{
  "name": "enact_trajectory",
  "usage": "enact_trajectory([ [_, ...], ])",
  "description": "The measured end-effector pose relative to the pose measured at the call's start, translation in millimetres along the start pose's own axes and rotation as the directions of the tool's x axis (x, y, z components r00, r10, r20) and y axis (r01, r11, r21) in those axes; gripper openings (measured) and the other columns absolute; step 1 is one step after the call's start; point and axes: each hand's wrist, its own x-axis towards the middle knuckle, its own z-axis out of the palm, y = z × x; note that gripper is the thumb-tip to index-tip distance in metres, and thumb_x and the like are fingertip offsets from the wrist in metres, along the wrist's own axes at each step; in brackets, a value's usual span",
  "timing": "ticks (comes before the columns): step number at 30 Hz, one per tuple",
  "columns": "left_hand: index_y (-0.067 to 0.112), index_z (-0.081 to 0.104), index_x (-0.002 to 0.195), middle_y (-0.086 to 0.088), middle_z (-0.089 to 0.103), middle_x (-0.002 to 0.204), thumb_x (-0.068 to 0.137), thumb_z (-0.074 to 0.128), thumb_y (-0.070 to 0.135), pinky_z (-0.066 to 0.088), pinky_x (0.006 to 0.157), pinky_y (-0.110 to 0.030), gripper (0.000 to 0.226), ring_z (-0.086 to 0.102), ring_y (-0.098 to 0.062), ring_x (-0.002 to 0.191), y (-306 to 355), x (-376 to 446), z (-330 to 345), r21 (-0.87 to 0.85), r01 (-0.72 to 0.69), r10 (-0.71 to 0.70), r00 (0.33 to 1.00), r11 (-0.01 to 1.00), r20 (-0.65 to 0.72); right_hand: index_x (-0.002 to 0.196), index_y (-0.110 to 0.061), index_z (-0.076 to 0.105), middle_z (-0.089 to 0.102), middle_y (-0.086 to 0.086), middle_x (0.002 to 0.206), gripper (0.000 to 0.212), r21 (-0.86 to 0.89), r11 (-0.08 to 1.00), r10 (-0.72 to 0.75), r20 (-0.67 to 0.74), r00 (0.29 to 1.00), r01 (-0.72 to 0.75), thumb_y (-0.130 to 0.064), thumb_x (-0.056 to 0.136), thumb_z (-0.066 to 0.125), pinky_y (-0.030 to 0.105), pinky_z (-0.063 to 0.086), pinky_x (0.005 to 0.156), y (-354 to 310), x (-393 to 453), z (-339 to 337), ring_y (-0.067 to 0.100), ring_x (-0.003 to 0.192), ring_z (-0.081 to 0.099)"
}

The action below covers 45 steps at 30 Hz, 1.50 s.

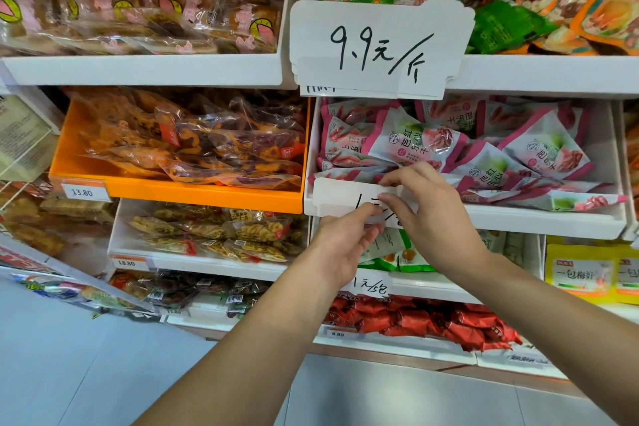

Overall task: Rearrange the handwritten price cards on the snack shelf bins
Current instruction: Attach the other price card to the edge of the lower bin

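A white handwritten price card hangs on the front lip of the white bin holding pink-and-white snack packs. My left hand pinches the card's lower edge from below. Fingers of my right hand grip its top and front, covering most of the writing. A larger white card reading 9.9 is fixed to the bin above. A third small handwritten card shows on the bin below, partly hidden by my left wrist.
An orange bin with a printed 13.80 label sits left of the white bin. Lower bins hold yellow crisps, red packets and yellow packs. Grey floor tiles lie below the shelving.
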Motion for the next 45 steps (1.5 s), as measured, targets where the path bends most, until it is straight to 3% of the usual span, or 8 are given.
enact_trajectory([
  [3, -0.004, 0.067, 0.102, -0.018, 0.072, 0.095, 0.087, 0.077, 0.007, 0.058, 0.081, -0.024, 0.021, 0.069, -0.023, 0.093, -1.5, -0.3, -2.5, 0.007, -0.01, 0.01, 1.0, 1.0, 0.005, 0.111, -0.013, 0.073, 0.057, -0.004, 0.105, 0.014, 0.026, 1.0, -0.001, -0.008, 1.0, 0.001, -0.013, 0.097, 0.069, 0.002, 0.036, 0.083, 0.8, -0.7, 0.2, 0.001, 0.091, 0.052],
  [8, -0.007, 0.067, 0.111, -0.021, 0.074, 0.109, 0.086, 0.078, 0.007, 0.059, 0.086, -0.025, 0.031, 0.072, -0.025, 0.097, -1.7, -1.4, -5.0, 0.005, -0.026, 0.025, 0.999, 1.0, 0.024, 0.112, -0.013, 0.075, 0.057, -0.005, 0.104, 0.016, 0.022, 1.0, -0.018, -0.018, 1.0, 0.018, -0.012, 0.098, 0.067, 0.004, 0.039, 0.079, 3.0, -1.6, -0.2, 0.003, 0.09, 0.054],
  [15, -0.008, 0.065, 0.114, -0.026, 0.072, 0.112, 0.098, 0.066, 0.012, 0.061, 0.086, -0.026, 0.027, 0.073, -0.031, 0.105, -1.7, -5.6, -14.4, 0.018, -0.014, 0.012, 0.996, 1.0, 0.094, 0.112, -0.013, 0.074, 0.055, -0.006, 0.102, 0.015, 0.025, 0.999, -0.025, -0.023, 0.999, 0.026, -0.013, 0.099, 0.067, 0.001, 0.036, 0.078, 3.2, -2.3, -0.1, -0.012, 0.087, 0.053],
  [19, -0.008, 0.067, 0.109, -0.027, 0.075, 0.107, 0.099, 0.063, 0.017, 0.062, 0.083, -0.026, 0.027, 0.075, -0.03, 0.103, -0.9, -8.1, -21.4, 0.019, -0.019, 0.017, 0.995, 1.0, 0.095, 0.113, -0.013, 0.074, 0.056, -0.004, 0.102, 0.016, 0.026, 1.0, -0.018, -0.017, 1.0, 0.019, -0.014, 0.099, 0.066, 0.003, 0.038, 0.077, 3.0, -1.9, -0.3, -0.002, 0.084, 0.051],
  [30, -0.004, 0.066, 0.1, -0.026, 0.074, 0.108, 0.101, 0.06, 0.021, 0.062, 0.085, -0.029, 0.026, 0.075, -0.032, 0.102, -8.4, -9.2, -29.7, 0.077, -0.092, 0.086, 0.993, 0.993, 0.078, 0.112, -0.013, 0.075, 0.061, -0.002, 0.105, 0.016, 0.034, 0.999, 0.007, -0.008, 1.0, -0.006, -0.015, 0.099, 0.067, 0.003, 0.039, 0.08, 0.4, -4.6, -3.2, 0.003, 0.089, 0.056],
  [39, -0.007, 0.064, 0.106, -0.026, 0.074, 0.107, 0.099, 0.062, 0.022, 0.063, 0.077, -0.026, 0.03, 0.076, -0.032, 0.1, -5.4, -10.7, -28.3, 0.075, -0.062, 0.058, 0.997, 0.995, 0.056, 0.114, -0.018, 0.072, 0.061, -0.005, 0.109, 0.017, 0.006, 0.999, 0.043, 0.0, 0.999, -0.043, -0.021, 0.098, 0.068, 0.037, 0.053, 0.086, -0.1, -6.3, -6.6, 0.014, 0.097, 0.063],
  [45, -0.004, 0.069, 0.108, -0.016, 0.08, 0.093, 0.102, 0.055, 0.04, 0.064, 0.067, -0.026, 0.046, 0.079, -0.026, 0.083, 5.1, -21.6, -27.2, 0.296, -0.034, 0.023, 0.999, 0.955, 0.039, 0.12, -0.02, 0.068, 0.059, -0.007, 0.114, 0.024, 0.002, 0.996, 0.089, -0.006, 0.996, -0.089, -0.025, 0.097, 0.069, 0.035, 0.052, 0.093, 3.2, -13.8, -21.1, 0.011, 0.104, 0.06],
])
